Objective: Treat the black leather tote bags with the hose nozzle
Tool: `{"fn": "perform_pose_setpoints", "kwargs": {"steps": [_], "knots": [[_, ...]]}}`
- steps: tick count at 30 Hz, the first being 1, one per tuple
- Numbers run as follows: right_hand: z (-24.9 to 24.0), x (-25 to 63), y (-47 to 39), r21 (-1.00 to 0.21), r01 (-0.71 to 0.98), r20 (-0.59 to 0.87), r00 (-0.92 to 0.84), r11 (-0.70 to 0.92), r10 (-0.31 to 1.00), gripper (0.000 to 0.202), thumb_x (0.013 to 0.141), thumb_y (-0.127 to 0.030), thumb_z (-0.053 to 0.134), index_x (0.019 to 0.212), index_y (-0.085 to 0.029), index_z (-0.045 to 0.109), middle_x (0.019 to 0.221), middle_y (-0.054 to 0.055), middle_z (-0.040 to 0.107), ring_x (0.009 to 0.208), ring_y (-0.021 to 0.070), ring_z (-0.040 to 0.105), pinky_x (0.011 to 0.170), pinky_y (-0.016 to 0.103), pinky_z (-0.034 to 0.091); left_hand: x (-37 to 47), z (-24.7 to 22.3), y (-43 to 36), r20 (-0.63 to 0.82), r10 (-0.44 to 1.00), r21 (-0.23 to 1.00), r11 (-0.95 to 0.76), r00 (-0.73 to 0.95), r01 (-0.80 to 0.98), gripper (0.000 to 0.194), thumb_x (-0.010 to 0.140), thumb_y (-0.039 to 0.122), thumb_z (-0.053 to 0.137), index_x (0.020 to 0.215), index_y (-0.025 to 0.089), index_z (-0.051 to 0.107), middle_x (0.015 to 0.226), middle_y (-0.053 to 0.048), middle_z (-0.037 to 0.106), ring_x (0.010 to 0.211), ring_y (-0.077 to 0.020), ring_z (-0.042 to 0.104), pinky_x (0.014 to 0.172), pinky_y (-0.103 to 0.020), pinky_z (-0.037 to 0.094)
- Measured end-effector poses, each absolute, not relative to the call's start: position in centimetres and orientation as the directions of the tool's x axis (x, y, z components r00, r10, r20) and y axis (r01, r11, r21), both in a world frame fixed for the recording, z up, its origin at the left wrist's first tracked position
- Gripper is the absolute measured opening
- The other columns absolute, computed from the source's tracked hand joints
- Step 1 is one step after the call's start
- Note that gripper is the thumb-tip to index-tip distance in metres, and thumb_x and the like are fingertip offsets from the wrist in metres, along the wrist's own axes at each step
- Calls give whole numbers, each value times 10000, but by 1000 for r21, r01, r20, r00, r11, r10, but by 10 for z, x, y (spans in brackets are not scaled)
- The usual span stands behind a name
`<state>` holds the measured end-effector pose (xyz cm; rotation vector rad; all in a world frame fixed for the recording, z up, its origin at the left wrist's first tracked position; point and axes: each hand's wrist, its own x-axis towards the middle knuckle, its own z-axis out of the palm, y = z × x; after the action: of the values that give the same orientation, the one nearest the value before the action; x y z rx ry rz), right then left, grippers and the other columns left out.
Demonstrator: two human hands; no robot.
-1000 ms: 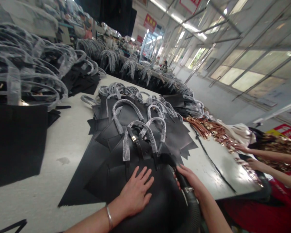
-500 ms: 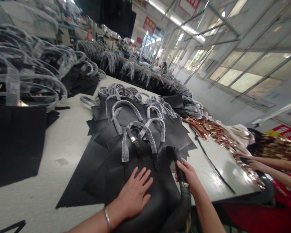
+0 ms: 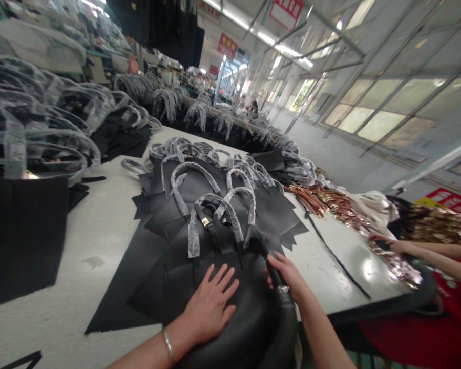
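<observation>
My left hand (image 3: 212,306) lies flat with its fingers spread on a black leather bag panel (image 3: 249,287). My right hand (image 3: 290,277) is wrapped around the nozzle of a black ribbed hose (image 3: 286,318), its tip close to the panel by the handle ends. On that panel stand looped handles (image 3: 236,220) in clear plastic wrap, beside a strap with a gold-coloured buckle (image 3: 205,222). More black panels (image 3: 119,287) are fanned out beneath. The nozzle's tip blends into the black leather and is hard to make out.
Stacked bag pieces with wrapped handles (image 3: 13,138) crowd the left side of the pale table (image 3: 96,220). Brown straps with metal fittings (image 3: 322,200) lie at the right. A co-worker's hands (image 3: 399,246) handle pieces at the right edge.
My right hand has brought the hose nozzle left and closer to the handle ends. The left hand stays flat on the panel. The view has shifted slightly.
</observation>
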<state>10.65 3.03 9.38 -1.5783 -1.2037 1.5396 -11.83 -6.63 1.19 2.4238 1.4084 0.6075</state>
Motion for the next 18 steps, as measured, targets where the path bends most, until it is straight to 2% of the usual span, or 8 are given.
{"fn": "perform_pose_setpoints", "kwargs": {"steps": [4,6,12,18], "knots": [[99,115,31,-955,132,-268,-7,-265,963,429,773,-450,683,1091,-214,518,622,-48,601,415,122,576,376,224,478,-118,9,-65,224,870,417,-493,439,763,554,906,442,452,1435,319,345,1535,-39,268,1418,-292,198,1141,-576,121],[102,128,23,-960,128,-252,4,-250,968,468,769,-455,692,1130,-216,514,640,-41,610,427,131,590,380,231,482,-118,8,-65,218,870,411,-493,442,767,552,908,436,450,1436,319,340,1538,-44,258,1421,-293,188,1136,-584,127],[94,155,2,-882,142,-461,-57,-450,885,463,786,-420,676,1145,-199,484,609,-22,617,381,142,569,334,236,458,-117,11,-63,204,867,422,-497,454,759,542,909,418,454,1431,312,350,1535,-56,265,1420,-301,188,1135,-592,118],[91,153,20,-862,158,-499,-101,-482,861,321,819,-406,643,1021,-194,514,641,-6,629,403,133,578,342,224,468,-116,10,-63,208,871,412,-491,445,768,554,901,418,464,1431,303,353,1536,-61,262,1418,-302,193,1136,-586,117]]}}
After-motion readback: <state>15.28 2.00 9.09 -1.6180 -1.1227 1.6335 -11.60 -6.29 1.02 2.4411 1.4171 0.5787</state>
